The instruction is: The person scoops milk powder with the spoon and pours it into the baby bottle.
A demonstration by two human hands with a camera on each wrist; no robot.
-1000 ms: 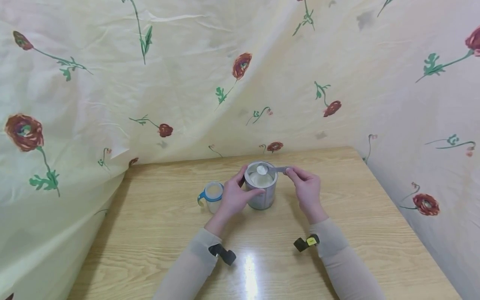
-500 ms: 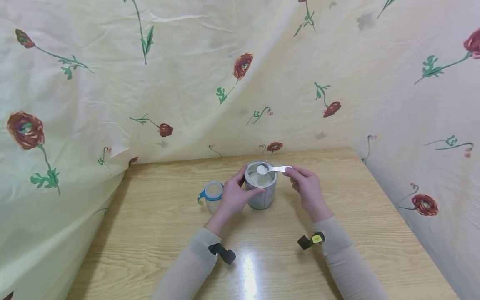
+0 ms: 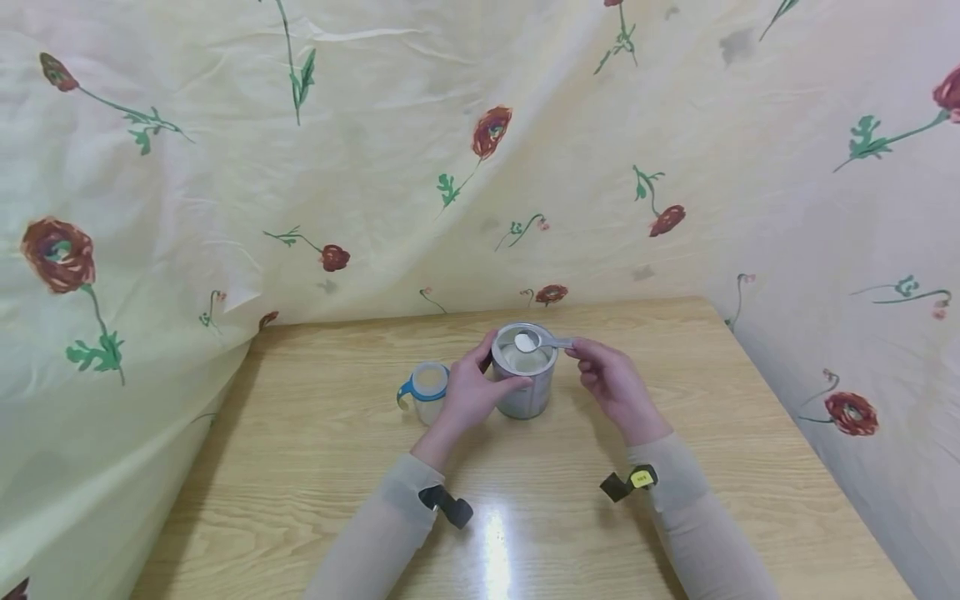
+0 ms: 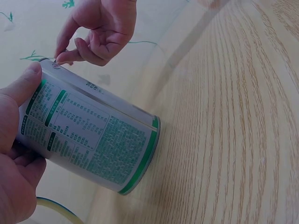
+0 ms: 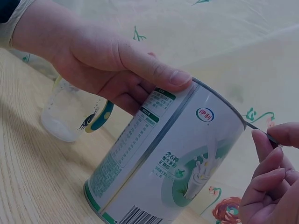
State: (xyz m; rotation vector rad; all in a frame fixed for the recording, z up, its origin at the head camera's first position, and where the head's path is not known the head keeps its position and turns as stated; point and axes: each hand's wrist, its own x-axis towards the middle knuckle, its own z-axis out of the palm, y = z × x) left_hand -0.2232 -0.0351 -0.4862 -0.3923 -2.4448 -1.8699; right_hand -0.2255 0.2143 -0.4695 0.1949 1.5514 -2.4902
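An open milk powder can (image 3: 525,396), white and green with a printed label, stands on the table. My left hand (image 3: 474,390) grips its left side near the rim, thumb across the front. Between thumb and fingers my right hand (image 3: 611,379) pinches the handle of a metal spoon (image 3: 555,342). The spoon's bowl, heaped with white powder (image 3: 525,342), is over the can's mouth. Pale powder shows inside the can. In the right wrist view the can (image 5: 173,158) hides the spoon's bowl, and only a bit of handle shows at the right fingertips.
A clear cup (image 3: 429,392) with a blue rim and handle stands just left of the can, partly behind my left hand. The wooden table (image 3: 315,492) meets a flowered cloth (image 3: 390,183) at the back and sides.
The spoon has stayed over the can's mouth, its handle tilting slightly as my right hand turned and shifted a little. My left hand and the can hold their place.
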